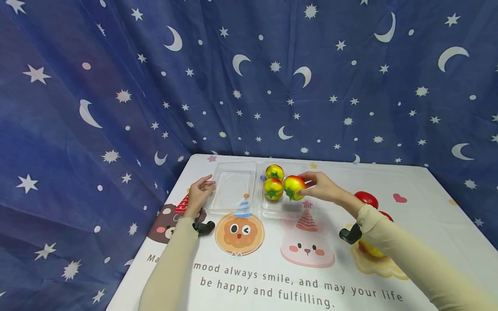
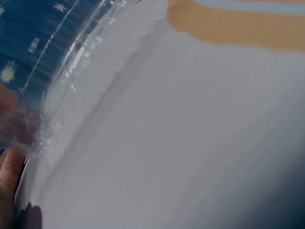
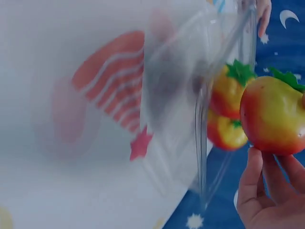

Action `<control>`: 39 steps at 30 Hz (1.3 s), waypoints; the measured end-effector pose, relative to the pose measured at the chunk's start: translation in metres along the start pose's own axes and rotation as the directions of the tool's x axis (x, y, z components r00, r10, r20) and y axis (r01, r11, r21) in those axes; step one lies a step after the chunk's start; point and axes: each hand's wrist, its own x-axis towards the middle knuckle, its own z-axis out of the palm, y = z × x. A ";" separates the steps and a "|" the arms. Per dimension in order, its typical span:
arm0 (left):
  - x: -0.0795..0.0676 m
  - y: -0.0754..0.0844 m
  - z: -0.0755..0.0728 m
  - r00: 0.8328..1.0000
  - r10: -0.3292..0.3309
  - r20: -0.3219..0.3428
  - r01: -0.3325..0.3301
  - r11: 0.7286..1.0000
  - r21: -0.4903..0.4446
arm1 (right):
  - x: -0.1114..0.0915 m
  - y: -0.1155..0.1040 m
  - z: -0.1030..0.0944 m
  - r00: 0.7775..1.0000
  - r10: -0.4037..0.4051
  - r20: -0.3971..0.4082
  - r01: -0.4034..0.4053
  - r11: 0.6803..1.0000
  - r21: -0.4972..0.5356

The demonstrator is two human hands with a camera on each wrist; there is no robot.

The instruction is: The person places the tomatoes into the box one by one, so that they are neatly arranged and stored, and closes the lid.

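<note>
My right hand (image 1: 320, 186) holds a yellow-and-red round fruit (image 1: 294, 187) with a green leafy top, its fingertips and thumb around it. It hangs over the right half of a clear plastic hinged box (image 1: 282, 210). Two like fruits, one nearer (image 1: 273, 190) and one farther (image 1: 274, 172), sit in that half, beside the held one. The right wrist view shows fingers (image 3: 274, 183) under the held fruit. My left hand (image 1: 200, 195) is at the left edge of the box's other half (image 1: 233, 188), with relaxed fingers; in the left wrist view clear plastic (image 2: 28, 129) overlaps them.
Red fruits (image 1: 366, 198) and a yellow one (image 1: 369, 248) lie on the right, partly hidden by my right forearm. The white tablecloth (image 1: 350, 293) carries printed cartoons and lettering. A blue curtain (image 1: 249, 86) with moons and stars hangs behind and to the left.
</note>
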 end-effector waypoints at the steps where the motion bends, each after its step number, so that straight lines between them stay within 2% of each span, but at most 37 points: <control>1: 0.002 -0.004 0.000 1.000 0.003 -0.005 -0.003 1.000 -0.004 | 0.003 -0.001 0.005 1.000 -0.004 0.011 0.004 1.000 0.002; 5: 0.008 -0.022 0.000 1.000 0.001 -0.030 0.000 1.000 0.012 | 0.012 -0.004 0.023 0.999 -0.018 0.037 0.017 1.000 0.021; 9: 0.010 -0.028 0.002 0.999 -0.010 -0.050 0.012 0.999 0.031 | 0.019 -0.004 0.036 0.998 -0.022 0.054 0.020 0.999 0.039; 12: 0.008 -0.024 0.002 0.999 -0.015 -0.043 0.016 1.000 0.020 | 0.021 -0.002 0.043 0.998 -0.020 0.063 0.016 0.998 0.057; 17: 0.001 -0.003 0.000 1.000 -0.006 -0.010 0.006 1.000 -0.002 | 0.024 0.004 0.051 0.995 -0.053 0.087 0.045 0.995 0.090; 23: -0.007 0.012 0.001 1.000 -0.015 -0.006 0.015 0.999 0.049 | 0.026 0.009 0.059 0.989 -0.103 0.110 0.091 0.989 0.113; 27: -0.008 0.013 0.000 1.000 -0.021 -0.008 0.021 0.999 0.043 | 0.028 0.012 0.063 0.989 -0.096 0.111 0.079 0.986 0.147; 31: -0.007 0.011 0.000 1.000 -0.016 -0.005 0.017 0.999 0.041 | 0.030 0.013 0.067 0.990 -0.090 0.111 0.075 0.988 0.137; 37: -0.005 0.009 0.000 1.000 -0.004 0.000 0.004 0.999 0.032 | 0.030 0.015 0.067 0.983 -0.142 0.117 0.129 0.985 0.117; 39: -0.001 0.000 0.000 1.000 -0.001 -0.020 0.001 0.999 0.038 | 0.030 0.016 0.065 0.980 -0.159 0.123 0.146 0.983 0.113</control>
